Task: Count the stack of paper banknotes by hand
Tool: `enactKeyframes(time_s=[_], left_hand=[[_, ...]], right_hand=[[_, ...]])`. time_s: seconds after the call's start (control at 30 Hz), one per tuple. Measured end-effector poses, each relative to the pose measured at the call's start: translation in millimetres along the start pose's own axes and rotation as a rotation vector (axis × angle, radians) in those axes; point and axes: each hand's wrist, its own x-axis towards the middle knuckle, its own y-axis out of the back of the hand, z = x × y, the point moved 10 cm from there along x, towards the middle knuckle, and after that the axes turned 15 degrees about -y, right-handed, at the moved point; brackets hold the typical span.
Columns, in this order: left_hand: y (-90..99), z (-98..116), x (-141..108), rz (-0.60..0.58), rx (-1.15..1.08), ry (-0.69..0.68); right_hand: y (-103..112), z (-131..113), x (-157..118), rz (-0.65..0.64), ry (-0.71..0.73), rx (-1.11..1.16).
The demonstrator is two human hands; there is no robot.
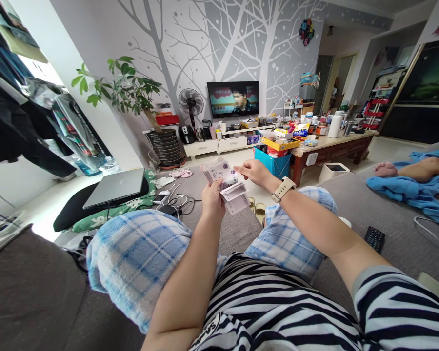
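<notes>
Banknotes: the sheaf [229, 181] is up in front of you, between your knees and above the grey sofa seat [237, 234]; a printed 5 shows on some of the notes.
Left hand: yours [212, 199] grips the sheaf at its near edge, thumb on top.
Right hand: yours [256, 173], with a pale-strapped wristwatch [283, 189], has thumb and fingers drawn together at the sheaf's right side; you may be pinching a note, but I cannot tell.
Upper notes: these spread into a loose fan beyond your left thumb.
Lower notes: these hang down towards you, apart from the fan.
Done so far: the sheaf is in hand and split into those two parts, so your handling looks partway through.
Left over: both parts remain in your left hand's grip; how many notes you have dealt with, and how many wait, cannot be read from here.
</notes>
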Motion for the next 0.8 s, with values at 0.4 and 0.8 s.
enactKeyframes(time_s=[0.4,0.8], left_hand=[[-3.0,-1,0,-0.026,0.001,-0.023],[2.0,-8,5,0.032,-0.024,0.007]], right_hand=[[-3,-3,-2,-0.002,0.047,-0.031],[-7,-16,-8,-0.071,0.171,0.097]])
